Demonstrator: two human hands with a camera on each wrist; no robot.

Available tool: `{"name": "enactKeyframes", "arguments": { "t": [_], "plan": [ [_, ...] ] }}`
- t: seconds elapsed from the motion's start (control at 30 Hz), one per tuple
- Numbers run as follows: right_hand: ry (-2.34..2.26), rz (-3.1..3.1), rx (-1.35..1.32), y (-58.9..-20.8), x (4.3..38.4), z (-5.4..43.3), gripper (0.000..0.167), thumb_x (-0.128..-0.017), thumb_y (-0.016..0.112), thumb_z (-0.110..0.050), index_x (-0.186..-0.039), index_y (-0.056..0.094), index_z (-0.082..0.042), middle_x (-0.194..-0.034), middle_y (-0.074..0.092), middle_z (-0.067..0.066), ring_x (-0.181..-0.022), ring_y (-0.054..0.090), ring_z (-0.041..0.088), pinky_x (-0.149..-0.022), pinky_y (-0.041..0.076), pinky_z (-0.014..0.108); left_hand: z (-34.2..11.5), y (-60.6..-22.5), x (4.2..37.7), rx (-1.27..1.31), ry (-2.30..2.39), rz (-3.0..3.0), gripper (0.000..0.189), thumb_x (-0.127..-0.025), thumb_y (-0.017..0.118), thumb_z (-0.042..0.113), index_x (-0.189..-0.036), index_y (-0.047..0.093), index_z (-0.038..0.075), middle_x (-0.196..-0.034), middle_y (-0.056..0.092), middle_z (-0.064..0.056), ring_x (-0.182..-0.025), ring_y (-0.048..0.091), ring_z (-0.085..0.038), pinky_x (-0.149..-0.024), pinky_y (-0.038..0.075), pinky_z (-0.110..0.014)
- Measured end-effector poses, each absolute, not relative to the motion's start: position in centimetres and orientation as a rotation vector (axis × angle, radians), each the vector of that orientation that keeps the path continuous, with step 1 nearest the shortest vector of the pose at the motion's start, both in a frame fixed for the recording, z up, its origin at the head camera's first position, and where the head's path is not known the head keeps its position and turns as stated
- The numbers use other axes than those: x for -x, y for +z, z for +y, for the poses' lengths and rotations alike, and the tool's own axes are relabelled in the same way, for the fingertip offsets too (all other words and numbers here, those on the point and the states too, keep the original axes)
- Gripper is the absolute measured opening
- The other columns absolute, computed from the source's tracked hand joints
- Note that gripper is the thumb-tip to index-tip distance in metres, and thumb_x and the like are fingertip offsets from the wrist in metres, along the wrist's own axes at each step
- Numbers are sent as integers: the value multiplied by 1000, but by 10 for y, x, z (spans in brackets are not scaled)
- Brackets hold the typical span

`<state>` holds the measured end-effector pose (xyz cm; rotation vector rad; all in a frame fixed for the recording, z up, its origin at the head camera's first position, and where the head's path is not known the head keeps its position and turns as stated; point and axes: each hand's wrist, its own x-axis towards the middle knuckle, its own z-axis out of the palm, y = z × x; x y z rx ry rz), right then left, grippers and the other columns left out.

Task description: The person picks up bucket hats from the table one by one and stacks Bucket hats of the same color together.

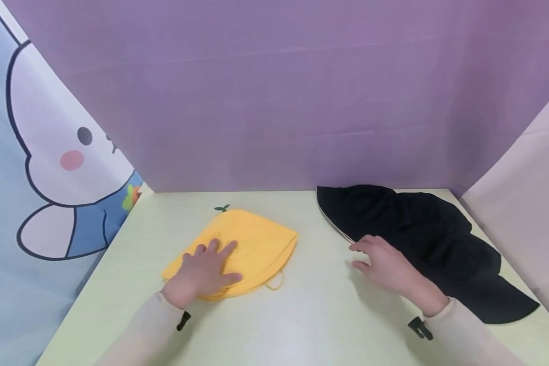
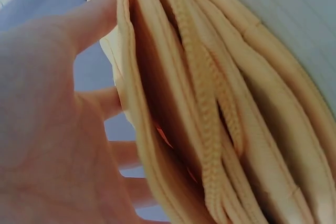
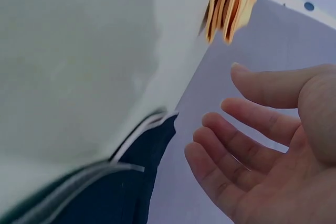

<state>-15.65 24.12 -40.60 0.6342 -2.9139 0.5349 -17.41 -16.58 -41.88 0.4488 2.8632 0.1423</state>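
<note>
Yellow hat [image 1: 258, 236] under a spread left hand [image 1: 201, 277]

It lies folded on the pale worktop [image 1: 302, 325], left of the middle and near the far edge. Its green leaf tip [image 1: 221, 208] points to this edge, and a thin cord [image 1: 276, 282] loops out at the right side of the brim. The left hand rests upon the cloth with fingers spread, the thumb near the layered rim. The right hand [image 1: 386, 267] hovers with fingers loosely bent and apart, beside a black folded cloth [image 1: 421, 239], which reaches from the far edge to the right edge. Behind stands a purple backdrop [image 1: 279, 101].
</note>
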Motion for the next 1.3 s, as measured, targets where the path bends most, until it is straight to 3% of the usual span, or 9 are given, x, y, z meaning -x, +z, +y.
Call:
{"name": "enactKeyframes", "arguments": {
  "t": [0.4, 0.7, 1.0, 1.3],
  "plan": [
    [535, -2986, -552, -398, 173, 282, 29, -90, 74, -7, -117, 70, 3, -113, 65, 17, -105, 62, 38, -80, 53, 51, -225, -416, 196, -242, 230, 2870, 92, -91, 57, 70, -159, 31, 14, -150, 35, -34, -122, 42, -58, -82, 38, -78],
    [379, -2994, -650, -403, 194, 299, 24, -89, 68, 3, -113, 71, 4, -116, 65, 23, -108, 59, 45, -90, 50, 57, -269, -416, 217, -83, 252, 2826, 98, -92, 47, 75, -161, 22, 10, -149, 26, -41, -118, 39, -66, -82, 33, -85],
    [343, -3073, -703, -408, 203, 305, 24, -86, 68, 8, -108, 71, -1, -108, 66, 15, -103, 60, 40, -86, 52, 54, -297, -409, 222, 64, 369, 2747, 100, -94, 45, 72, -161, 12, 6, -149, 12, -47, -125, 23, -74, -86, 24, -88],
    [433, -3089, -679, -416, 214, 305, 22, -87, 66, 11, -104, 71, -3, -101, 63, 10, -97, 58, 34, -88, 51, 55, -304, -415, 224, 87, 365, 2755, 101, -94, 44, 74, -161, 10, 6, -148, 12, -47, -126, 21, -74, -87, 21, -90]
  ]
}}
